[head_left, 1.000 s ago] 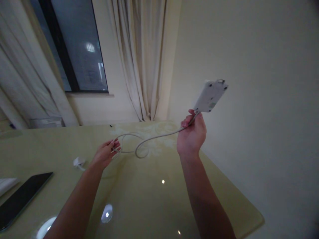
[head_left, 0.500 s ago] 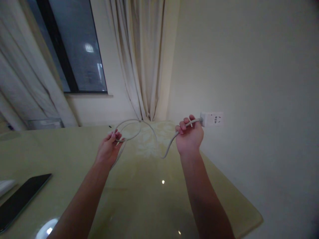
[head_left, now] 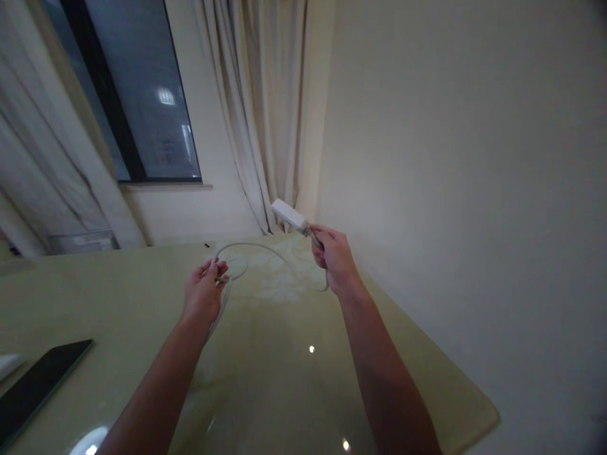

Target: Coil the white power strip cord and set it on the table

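Observation:
My right hand (head_left: 332, 259) is closed round a white cable just below a white power strip (head_left: 288, 215), which it holds up over the far part of the table, pointing left. The white cable (head_left: 265, 250) arcs from there to my left hand (head_left: 205, 292), which pinches gathered loops of it above the table. More cable hangs down under my left hand. Both forearms reach in from the bottom of the view.
A glossy yellow-green table (head_left: 265, 366) fills the lower view, its right edge close to a plain wall. A dark flat tablet (head_left: 33, 385) lies at the left edge. Curtains (head_left: 265, 114) and a dark window (head_left: 137, 95) stand behind the table.
My right hand has swung the power strip from high on the right down and then leftward toward the curtain. My left hand has lifted off the table with cable loops gathered in it.

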Tool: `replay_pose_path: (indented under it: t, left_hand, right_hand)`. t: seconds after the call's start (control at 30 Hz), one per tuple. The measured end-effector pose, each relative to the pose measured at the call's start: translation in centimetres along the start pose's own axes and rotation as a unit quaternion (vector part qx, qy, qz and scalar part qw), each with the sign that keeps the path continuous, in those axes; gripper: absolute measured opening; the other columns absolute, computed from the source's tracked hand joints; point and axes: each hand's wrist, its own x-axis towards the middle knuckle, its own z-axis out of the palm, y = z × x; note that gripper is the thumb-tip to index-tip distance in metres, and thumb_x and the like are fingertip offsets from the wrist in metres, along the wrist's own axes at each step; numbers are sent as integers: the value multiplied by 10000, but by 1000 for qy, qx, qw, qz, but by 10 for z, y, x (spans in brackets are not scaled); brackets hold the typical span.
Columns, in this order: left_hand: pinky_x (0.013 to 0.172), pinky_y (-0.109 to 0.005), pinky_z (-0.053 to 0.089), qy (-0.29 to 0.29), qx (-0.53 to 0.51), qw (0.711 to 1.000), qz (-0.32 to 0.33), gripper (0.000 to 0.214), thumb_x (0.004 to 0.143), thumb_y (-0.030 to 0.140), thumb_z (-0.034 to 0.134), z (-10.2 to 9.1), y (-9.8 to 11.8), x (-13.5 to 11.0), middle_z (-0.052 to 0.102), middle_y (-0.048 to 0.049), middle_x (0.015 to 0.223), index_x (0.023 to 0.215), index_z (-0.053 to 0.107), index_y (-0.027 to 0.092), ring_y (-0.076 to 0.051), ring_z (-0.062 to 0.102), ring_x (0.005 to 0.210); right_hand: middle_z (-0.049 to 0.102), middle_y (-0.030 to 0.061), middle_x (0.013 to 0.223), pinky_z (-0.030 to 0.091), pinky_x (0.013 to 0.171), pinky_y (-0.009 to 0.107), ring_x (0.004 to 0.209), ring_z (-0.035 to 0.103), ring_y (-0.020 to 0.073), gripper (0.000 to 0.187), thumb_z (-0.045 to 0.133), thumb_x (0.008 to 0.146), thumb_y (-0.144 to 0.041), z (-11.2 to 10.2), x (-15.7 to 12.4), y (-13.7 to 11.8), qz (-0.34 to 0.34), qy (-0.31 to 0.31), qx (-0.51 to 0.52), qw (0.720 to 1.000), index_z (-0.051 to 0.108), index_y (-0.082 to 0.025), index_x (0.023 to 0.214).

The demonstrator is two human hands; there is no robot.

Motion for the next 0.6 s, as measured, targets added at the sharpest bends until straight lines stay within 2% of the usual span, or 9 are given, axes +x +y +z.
replay_pose_path:
  t: [0.1, 0.2, 0.33, 0.4, 0.47, 0.53, 0.6]
  left_hand:
    - [788, -277, 530, -1, 36, 999, -6, 82, 908, 167, 628, -6, -5, 6, 728, -39, 935, 972, 635, 218, -144, 703, 878]
    - [786, -296, 544, -21, 86, 996, -9, 116, 873, 222, 672, -11, -13, 8, 737, -63, 956, 972, 612, 213, -171, 720, 908]
    - [716, -318, 549, -65, 193, 979, -13, 226, 824, 336, 717, -17, -29, 10, 750, -110, 931, 943, 580, 202, -227, 738, 893]
    - [749, -358, 563, -87, 259, 962, 0, 254, 835, 392, 684, -20, -36, 12, 761, -131, 955, 955, 560, 206, -255, 745, 921]
    - [857, -436, 564, -106, 331, 937, 23, 269, 832, 417, 656, -24, -40, 14, 767, -172, 1033, 965, 552, 208, -308, 738, 1027]
    - [986, -515, 515, -125, 403, 906, 45, 323, 777, 419, 688, -29, -42, 14, 741, -240, 1173, 981, 571, 197, -390, 684, 1198]
    - [1073, -556, 449, -141, 456, 876, 61, 487, 672, 410, 763, -34, -44, 11, 662, -319, 1336, 1059, 605, 160, -477, 586, 1341]
  right_hand:
    - [313, -120, 514, 58, 434, 252, 446, 156, 66, 268, 643, 774, -350, 2, -1, 1, -56, 5, 8, 998, 736, -159, 938]
    - [322, -110, 564, 96, 460, 256, 487, 185, 78, 357, 658, 754, -334, 0, -3, -3, -93, -21, 15, 995, 760, -165, 1053]
    - [362, -96, 638, 173, 507, 257, 553, 271, 87, 455, 740, 731, -263, -4, -4, -4, -143, -45, -68, 986, 755, -179, 1178]
    - [355, -94, 645, 189, 524, 262, 568, 287, 92, 449, 757, 756, -261, -4, -3, -1, -166, -32, -113, 979, 757, -175, 1197]
    - [340, -92, 643, 190, 531, 267, 569, 284, 96, 413, 752, 782, -268, -3, -2, 3, -184, -12, -140, 973, 771, -175, 1184]
    - [327, -90, 636, 184, 529, 272, 566, 273, 99, 375, 743, 796, -276, -1, -2, 5, -194, 9, -149, 970, 789, -179, 1155]
    - [318, -88, 629, 177, 525, 275, 562, 258, 101, 350, 737, 802, -282, 0, -2, 5, -204, 33, -145, 968, 802, -181, 1131]
